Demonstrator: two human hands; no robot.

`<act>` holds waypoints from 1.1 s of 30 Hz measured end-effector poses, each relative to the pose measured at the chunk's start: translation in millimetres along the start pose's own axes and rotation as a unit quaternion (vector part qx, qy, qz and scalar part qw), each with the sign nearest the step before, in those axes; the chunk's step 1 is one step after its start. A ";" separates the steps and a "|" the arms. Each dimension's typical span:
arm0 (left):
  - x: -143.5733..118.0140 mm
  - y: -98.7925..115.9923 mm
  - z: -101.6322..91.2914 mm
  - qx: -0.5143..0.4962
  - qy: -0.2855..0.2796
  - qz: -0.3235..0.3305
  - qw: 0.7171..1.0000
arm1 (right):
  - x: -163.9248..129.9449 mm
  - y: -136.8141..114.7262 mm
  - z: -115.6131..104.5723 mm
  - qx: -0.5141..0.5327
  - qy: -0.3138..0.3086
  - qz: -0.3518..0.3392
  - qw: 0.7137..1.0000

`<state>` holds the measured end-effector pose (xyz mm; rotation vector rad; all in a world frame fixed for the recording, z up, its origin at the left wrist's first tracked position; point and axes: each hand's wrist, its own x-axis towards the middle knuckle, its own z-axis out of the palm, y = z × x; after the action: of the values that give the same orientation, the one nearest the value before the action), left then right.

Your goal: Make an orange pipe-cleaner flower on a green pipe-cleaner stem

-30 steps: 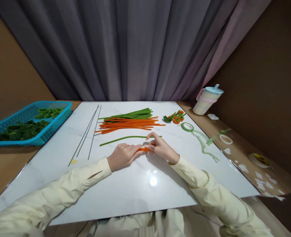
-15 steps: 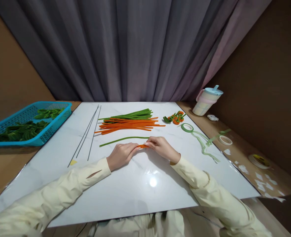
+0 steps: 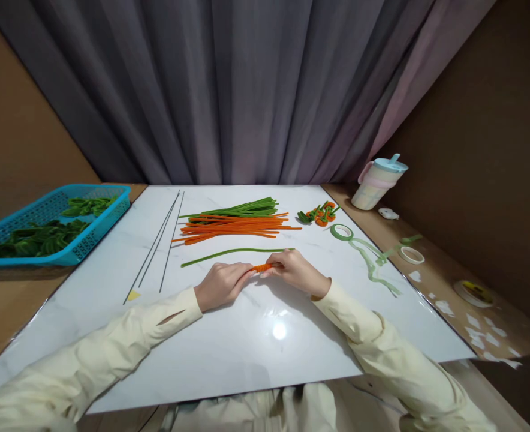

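My left hand (image 3: 222, 283) and my right hand (image 3: 294, 270) meet over the middle of a white marble-look board (image 3: 247, 336). Between their fingertips they pinch a short orange pipe cleaner piece (image 3: 262, 267). Just beyond the hands lies a single long green pipe cleaner (image 3: 229, 254). Farther back rests a bundle of orange pipe cleaners (image 3: 235, 228) with green pipe cleaners (image 3: 242, 209) on its far side. Both sleeves are pale yellow.
Thin dark wires (image 3: 159, 243) lie at the left of the board. A blue basket (image 3: 56, 223) holds green shapes. Small orange-green pieces (image 3: 319, 215), green tape rolls (image 3: 341, 231) and a lidded cup (image 3: 376, 181) sit at the right. A grey curtain hangs behind.
My right hand's fingers have curled down and closed around the orange piece; its raised fingers dropped. The hands shifted slightly away from me. Nothing else moved.
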<state>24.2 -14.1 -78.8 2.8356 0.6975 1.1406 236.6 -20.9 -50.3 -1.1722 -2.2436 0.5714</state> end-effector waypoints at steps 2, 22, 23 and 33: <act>-0.6 1.0 -0.6 0.013 -0.006 0.018 1.000 | -0.5 1.4 -0.5 -0.004 -0.004 -0.011 1.000; 4.3 -7.6 0.9 -0.120 0.035 -0.255 0.959 | -3.5 9.5 -17.4 -0.063 0.063 0.004 0.996; 4.5 -7.8 0.9 -0.128 0.041 -0.249 0.959 | -3.7 10.2 -17.5 -0.064 0.063 0.005 0.996; 5.5 -9.9 -1.9 -0.148 0.033 -0.200 0.968 | -6.3 10.3 -12.4 -0.097 0.040 -0.016 0.994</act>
<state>22.5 -3.2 -75.5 2.2852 0.9559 1.1561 253.7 -19.3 -48.5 -1.2273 -2.2837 0.2924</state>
